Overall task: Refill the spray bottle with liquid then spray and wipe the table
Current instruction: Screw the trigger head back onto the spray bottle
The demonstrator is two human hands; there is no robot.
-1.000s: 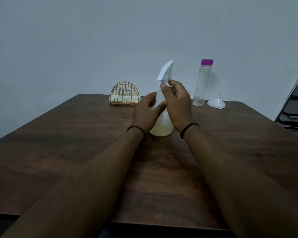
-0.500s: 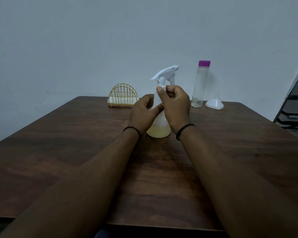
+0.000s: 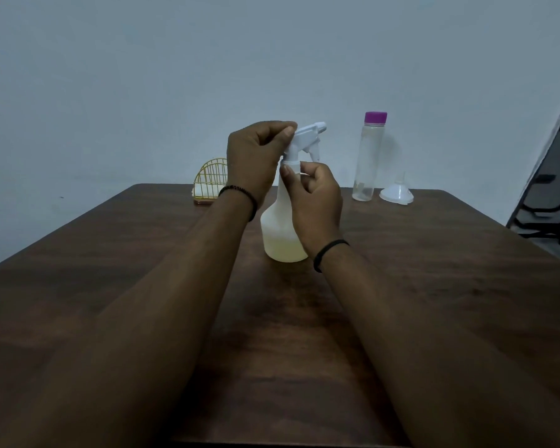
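Note:
A translucent spray bottle [image 3: 277, 234] with pale yellow liquid in its base stands upright on the dark wooden table [image 3: 434, 286]. Its white trigger head [image 3: 307, 139] points to the right. My left hand [image 3: 256, 160] pinches the back of that trigger head from above. My right hand [image 3: 316, 202] grips the white collar at the bottle's neck and hides part of the body. A clear, almost empty bottle with a purple cap [image 3: 369, 156] stands at the back right, with a white funnel [image 3: 396, 193] upside down beside it.
A gold wire holder with white napkins [image 3: 209, 182] sits at the table's far edge, left of my hands. A pale wall rises behind the table. Dark metal chair frames [image 3: 550, 205] stand off the table's right side.
My left hand has risen from the bottle's body to the back of the trigger head. The head has turned from facing away to pointing right. My right hand stays at the neck.

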